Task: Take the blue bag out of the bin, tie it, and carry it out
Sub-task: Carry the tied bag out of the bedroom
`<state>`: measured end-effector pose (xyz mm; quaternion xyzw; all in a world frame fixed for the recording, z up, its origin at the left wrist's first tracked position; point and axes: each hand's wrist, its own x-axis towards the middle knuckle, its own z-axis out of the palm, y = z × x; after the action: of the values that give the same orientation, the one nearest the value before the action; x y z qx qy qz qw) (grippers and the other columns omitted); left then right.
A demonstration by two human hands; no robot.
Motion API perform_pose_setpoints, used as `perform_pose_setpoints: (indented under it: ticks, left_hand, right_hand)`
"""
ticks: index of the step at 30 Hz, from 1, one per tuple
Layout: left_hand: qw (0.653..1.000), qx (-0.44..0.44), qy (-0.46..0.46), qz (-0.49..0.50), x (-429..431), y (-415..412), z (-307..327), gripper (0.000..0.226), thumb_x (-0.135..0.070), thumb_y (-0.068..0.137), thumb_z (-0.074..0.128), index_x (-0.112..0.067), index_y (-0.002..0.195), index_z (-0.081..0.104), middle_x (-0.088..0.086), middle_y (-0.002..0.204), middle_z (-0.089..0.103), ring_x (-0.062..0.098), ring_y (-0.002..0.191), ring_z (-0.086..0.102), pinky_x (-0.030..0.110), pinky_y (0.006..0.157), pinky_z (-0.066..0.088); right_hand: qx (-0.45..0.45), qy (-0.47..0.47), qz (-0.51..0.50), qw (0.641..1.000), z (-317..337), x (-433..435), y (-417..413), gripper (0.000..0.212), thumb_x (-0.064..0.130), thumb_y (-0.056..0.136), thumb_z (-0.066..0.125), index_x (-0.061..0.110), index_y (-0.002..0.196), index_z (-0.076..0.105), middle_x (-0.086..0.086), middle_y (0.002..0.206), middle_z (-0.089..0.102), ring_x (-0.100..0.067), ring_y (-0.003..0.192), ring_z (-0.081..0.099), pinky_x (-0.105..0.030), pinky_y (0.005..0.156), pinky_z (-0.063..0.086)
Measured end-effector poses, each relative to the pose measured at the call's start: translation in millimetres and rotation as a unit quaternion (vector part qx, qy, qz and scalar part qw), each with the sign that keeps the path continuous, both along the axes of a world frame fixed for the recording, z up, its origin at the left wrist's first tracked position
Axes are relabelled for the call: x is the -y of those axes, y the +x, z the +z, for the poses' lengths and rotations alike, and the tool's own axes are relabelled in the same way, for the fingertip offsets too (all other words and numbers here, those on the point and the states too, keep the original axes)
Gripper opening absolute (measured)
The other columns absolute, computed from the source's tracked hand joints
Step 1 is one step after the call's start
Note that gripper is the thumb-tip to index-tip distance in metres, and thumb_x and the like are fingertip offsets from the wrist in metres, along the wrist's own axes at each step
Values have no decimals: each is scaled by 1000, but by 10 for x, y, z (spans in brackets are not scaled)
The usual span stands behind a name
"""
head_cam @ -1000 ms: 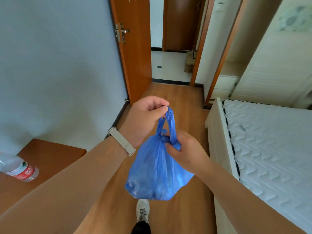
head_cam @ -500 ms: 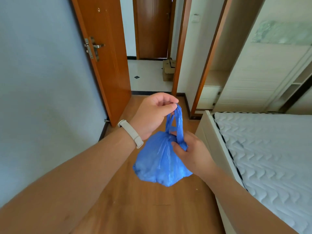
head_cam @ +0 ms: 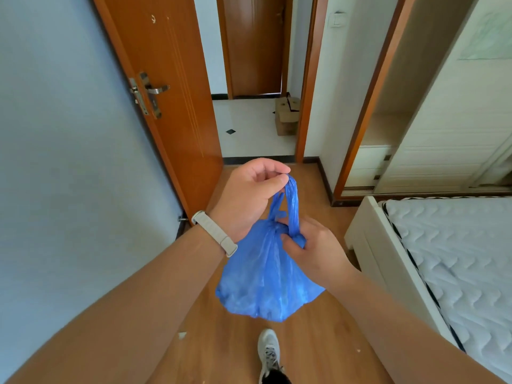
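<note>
The blue bag (head_cam: 263, 284) hangs in mid-air in front of me, above the wooden floor, knotted at its neck with two handle loops standing up. My left hand (head_cam: 249, 195), with a pale band on the wrist, pinches the top of the loops between thumb and fingers. My right hand (head_cam: 313, 248) grips the bag's neck at the knot, just below and to the right. No bin is in view.
An open wooden door (head_cam: 166, 101) stands at the left, with the doorway to a tiled hall straight ahead. A cardboard box (head_cam: 286, 115) sits in the hall. A bed with a white mattress (head_cam: 448, 256) lines the right side. My shoe (head_cam: 268, 353) is on the floor below.
I have walked forward: the doorway and door are nearer and the brown table with the bottle has left the view. Both hands keep the same hold on the bag.
</note>
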<state>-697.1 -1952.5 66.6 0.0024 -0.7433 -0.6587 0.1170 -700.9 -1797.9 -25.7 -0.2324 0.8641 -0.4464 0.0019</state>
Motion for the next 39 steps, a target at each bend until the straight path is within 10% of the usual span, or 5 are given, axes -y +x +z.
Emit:
perform_pose_setpoints:
  ticks: [21, 39]
  left_hand:
    - [999, 17, -11, 42, 1521, -2954, 26, 15, 0, 87, 59, -11, 94, 66, 14, 88, 66, 16, 78, 62, 30, 76, 51]
    - [990, 17, -4, -143, 2853, -5694, -125, 20, -3, 84, 62, -22, 83, 68, -2, 76, 66, 10, 74, 63, 25, 73, 51]
  right_hand:
    - [12, 23, 35, 999, 55, 1500, -3173, 25, 29, 87, 55, 25, 110, 65, 4, 100, 67, -17, 87, 64, -42, 76, 54]
    - [21, 72, -147, 986, -76, 2766, -5319, 18, 25, 85, 59, 23, 101, 66, 7, 82, 58, -8, 77, 56, -25, 67, 48]
